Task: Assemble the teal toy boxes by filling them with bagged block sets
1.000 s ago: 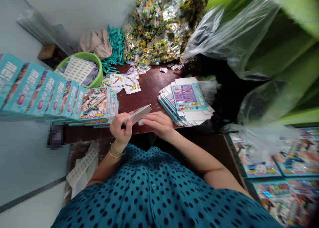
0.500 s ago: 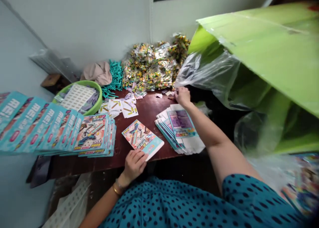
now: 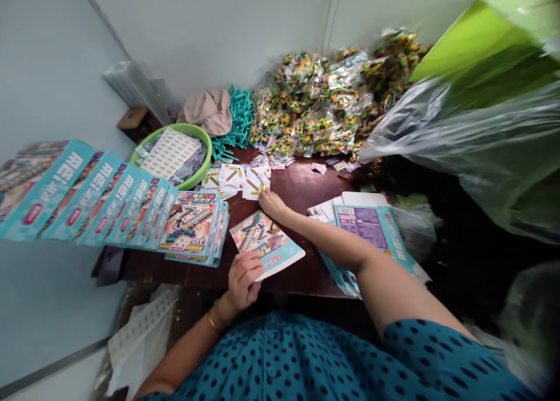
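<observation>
Through the head camera, I am watching the left hand [image 3: 240, 279] pinching the near corner of a flat printed box [image 3: 268, 244] at the edge of the table [image 3: 301, 185], thumb on top. The right hand [image 3: 271, 202] is reaching across to the loose printed sheets [image 3: 238, 178] beside the green basin [image 3: 207, 150]; I cannot tell whether its fingers are closing. Peeling off a single sheet while pinning the box down seems the tidy way.
</observation>
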`<state>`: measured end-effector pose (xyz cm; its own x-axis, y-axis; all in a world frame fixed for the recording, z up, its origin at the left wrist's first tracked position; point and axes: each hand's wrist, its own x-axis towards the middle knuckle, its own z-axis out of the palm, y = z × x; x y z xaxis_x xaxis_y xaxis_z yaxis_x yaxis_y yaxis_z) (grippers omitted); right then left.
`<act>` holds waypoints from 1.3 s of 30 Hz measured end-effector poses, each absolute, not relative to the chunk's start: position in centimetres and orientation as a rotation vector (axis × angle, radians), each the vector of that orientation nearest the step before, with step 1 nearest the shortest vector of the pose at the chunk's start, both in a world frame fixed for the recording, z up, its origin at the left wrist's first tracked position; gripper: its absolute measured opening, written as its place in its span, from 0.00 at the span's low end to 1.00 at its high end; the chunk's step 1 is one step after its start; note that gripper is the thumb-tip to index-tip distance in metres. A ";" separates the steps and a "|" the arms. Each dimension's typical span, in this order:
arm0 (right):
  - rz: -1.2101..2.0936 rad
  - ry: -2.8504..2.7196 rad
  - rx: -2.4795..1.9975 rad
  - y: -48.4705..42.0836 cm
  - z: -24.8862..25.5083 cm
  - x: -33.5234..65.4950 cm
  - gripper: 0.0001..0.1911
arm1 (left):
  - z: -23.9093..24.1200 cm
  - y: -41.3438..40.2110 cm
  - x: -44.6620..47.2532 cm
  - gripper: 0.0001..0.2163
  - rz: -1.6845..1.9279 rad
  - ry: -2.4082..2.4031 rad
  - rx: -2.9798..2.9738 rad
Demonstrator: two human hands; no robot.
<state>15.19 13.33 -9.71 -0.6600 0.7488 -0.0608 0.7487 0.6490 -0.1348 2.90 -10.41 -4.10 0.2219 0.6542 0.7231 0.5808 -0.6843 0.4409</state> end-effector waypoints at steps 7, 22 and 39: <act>0.189 -2.844 -1.301 7.4 -11.0 19.3 0.19 | -0.2 -14.2 1.1 0.11 1.580 1.098 2.127; 0.463 -2.569 -1.545 9.5 -10.1 16.1 0.30 | -1.0 -18.9 0.4 0.09 1.600 1.173 2.004; 0.764 -1.838 -1.290 9.7 -2.3 21.8 0.15 | 0.5 -15.0 -0.8 0.11 1.613 1.652 1.525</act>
<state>21.83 9.69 -2.33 -0.2096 0.9484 0.2381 0.5000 0.3132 -0.8074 -0.75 -15.01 0.55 -0.3442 0.8485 0.4019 0.4220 -0.2426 0.8735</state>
